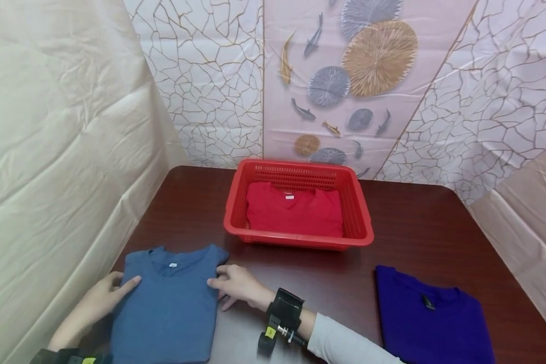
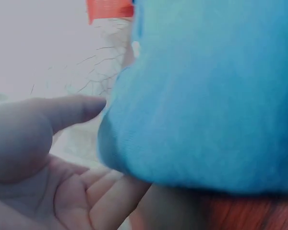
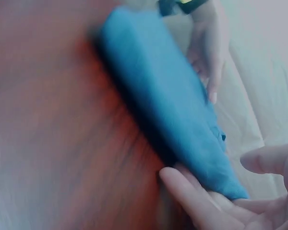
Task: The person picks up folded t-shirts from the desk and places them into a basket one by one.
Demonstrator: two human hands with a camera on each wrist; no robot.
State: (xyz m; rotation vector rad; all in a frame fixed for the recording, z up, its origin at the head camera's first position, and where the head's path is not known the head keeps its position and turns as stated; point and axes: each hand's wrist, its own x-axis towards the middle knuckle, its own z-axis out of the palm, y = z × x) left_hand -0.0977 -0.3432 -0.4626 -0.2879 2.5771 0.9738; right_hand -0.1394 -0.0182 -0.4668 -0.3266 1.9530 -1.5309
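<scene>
While left grip [image 1: 99,299] and right grip [image 1: 238,284] gape, the blue shirt [image 1: 167,313] between touches both.

Black wristband [image 1: 285,307], light sleeve [image 1: 346,340], perhaps grey

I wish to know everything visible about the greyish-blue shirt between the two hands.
The greyish-blue shirt is of soft-looking cloth, folded flat, with its neckline at the far end and a small white label inside. It is at the left front of the dark brown table, nearer than the red basket. The left hand touches its left edge, the right hand its right edge. The head view cuts off its near end.
</scene>
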